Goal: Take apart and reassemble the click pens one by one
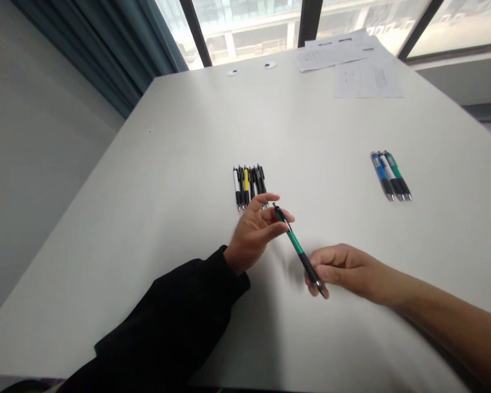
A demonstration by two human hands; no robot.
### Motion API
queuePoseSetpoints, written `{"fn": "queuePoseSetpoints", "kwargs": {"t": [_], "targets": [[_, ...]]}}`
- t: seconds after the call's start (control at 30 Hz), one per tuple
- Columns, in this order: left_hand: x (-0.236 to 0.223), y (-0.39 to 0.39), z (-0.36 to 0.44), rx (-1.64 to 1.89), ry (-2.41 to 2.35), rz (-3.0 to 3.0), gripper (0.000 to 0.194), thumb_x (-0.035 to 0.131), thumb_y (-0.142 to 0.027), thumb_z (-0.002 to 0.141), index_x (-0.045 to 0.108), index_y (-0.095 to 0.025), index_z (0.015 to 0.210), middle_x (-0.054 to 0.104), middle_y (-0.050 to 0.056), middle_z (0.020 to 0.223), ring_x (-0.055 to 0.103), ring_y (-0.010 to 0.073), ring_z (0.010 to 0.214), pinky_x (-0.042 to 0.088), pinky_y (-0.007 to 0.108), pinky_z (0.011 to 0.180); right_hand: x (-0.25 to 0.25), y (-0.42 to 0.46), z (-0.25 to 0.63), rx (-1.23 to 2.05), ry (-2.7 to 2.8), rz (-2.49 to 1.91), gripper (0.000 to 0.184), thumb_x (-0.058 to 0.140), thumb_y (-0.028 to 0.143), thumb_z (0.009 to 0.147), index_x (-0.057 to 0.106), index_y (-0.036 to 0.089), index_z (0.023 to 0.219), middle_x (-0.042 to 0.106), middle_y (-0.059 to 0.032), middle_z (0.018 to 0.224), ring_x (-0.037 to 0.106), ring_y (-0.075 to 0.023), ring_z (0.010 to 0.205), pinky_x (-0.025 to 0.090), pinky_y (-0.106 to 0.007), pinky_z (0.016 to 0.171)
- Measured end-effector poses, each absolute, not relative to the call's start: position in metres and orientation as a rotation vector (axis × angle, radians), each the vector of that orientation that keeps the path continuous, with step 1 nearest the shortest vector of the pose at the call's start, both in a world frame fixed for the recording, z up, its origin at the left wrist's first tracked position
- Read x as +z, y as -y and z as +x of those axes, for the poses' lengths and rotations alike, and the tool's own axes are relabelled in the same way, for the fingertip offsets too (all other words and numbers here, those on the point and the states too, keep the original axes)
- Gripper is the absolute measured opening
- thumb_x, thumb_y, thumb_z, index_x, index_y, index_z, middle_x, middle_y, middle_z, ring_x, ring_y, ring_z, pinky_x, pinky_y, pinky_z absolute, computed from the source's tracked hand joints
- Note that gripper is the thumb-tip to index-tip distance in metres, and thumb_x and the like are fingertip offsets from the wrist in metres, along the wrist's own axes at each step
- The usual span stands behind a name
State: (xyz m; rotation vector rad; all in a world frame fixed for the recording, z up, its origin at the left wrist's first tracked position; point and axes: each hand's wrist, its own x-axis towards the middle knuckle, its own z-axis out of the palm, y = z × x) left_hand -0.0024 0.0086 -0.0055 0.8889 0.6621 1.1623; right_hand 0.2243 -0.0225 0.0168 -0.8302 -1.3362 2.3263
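Green and black, the pen (294, 240) is up off the table (167, 191) between your two hands, slanting with its writing tip down toward your right side. Your left hand (253, 232) has the clip end pinched between thumb and fingers, the index finger lifted away from the barrel; your right hand (343, 273) is closed around the dark rubber grip near the tip, thumb on one side and fingers curled on the other. This one looks to be mid-handling: it appears whole, clip and grip in place, but it is not yet laid down with any others. Beyond your left hand lies a row of mostly black pens (246, 180), with a white one at its left end and a yellow one among them; your fingers cover part of its near edge, so a full count isn't possible. Well apart on the right sit three more pens (388, 168), blue, white and green, side by side. Both groups look neatly settled, so the unfinished part, as far as you can judge, is the piece you're holding; whether the row still needs handling, you cannot tell.
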Motion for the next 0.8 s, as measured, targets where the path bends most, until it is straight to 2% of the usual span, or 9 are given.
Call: {"fn": "queuePoseSetpoints", "kwargs": {"t": [0.07,0.2,0.37,0.43,0.57,0.8], "targets": [[-0.005,-0.007,0.004,1.08,-0.623,0.866,0.052,0.088,-0.027,0.078,0.057,-0.023,0.12,0.077,0.002,0.095,0.07,0.0116,0.086,0.054,0.024,0.083,0.014,0.023,0.222,2.353,1.246,-0.777,0.036,0.078,0.047,0.086,0.075,0.012,0.094,0.069,-0.0039,0.078,0.057,-0.0103,0.065,0.046,-0.025,0.064],[-0.001,-0.004,0.009,1.012,-0.599,0.887,0.048,0.083,-0.024,0.083,0.057,-0.022,0.124,0.077,0.007,0.104,0.071,0.0129,0.086,0.055,0.028,0.087,0.006,0.023,0.223,2.387,1.145,-0.75,0.032,0.079,0.042,0.087,0.073,0.012,0.094,0.065,-0.0008,0.071,0.052,-0.008,0.059,0.04,-0.022,0.058],[0.002,0.0,0.005,0.871,-0.577,1.011,0.072,0.082,-0.026,0.084,0.044,-0.031,0.146,0.076,0.008,0.106,0.075,0.0207,0.092,0.059,0.036,0.086,0.004,0.022,0.224,2.371,1.13,-0.761,0.028,0.076,0.04,0.09,0.068,0.013,0.089,0.061,0.0012,0.068,0.048,-0.0081,0.057,0.036,-0.024,0.056],[0.002,0.001,0.005,0.842,-0.582,1.04,0.071,0.081,-0.026,0.085,0.044,-0.03,0.146,0.075,0.008,0.104,0.075,0.0222,0.094,0.059,0.037,0.086,0.004,0.022,0.224,2.355,1.16,-0.768,0.029,0.076,0.041,0.089,0.067,0.014,0.087,0.06,0.0014,0.068,0.048,-0.0088,0.057,0.037,-0.025,0.056],[0.001,0.001,0.006,0.842,-0.581,1.055,0.066,0.08,-0.024,0.086,0.047,-0.027,0.144,0.075,0.009,0.104,0.074,0.0217,0.095,0.058,0.036,0.087,0.004,0.022,0.223,2.323,1.228,-0.769,0.03,0.075,0.042,0.09,0.065,0.014,0.085,0.058,0.0016,0.068,0.048,-0.0091,0.059,0.038,-0.025,0.057],[0.0,0.001,0.005,0.851,-0.58,1.075,0.07,0.076,-0.022,0.089,0.041,-0.027,0.149,0.074,0.009,0.108,0.072,0.019,0.093,0.057,0.034,0.087,0.003,0.021,0.222,2.327,1.169,-0.815,0.033,0.077,0.045,0.087,0.065,0.015,0.082,0.059,0.0014,0.068,0.049,-0.0094,0.058,0.04,-0.025,0.056]]}}
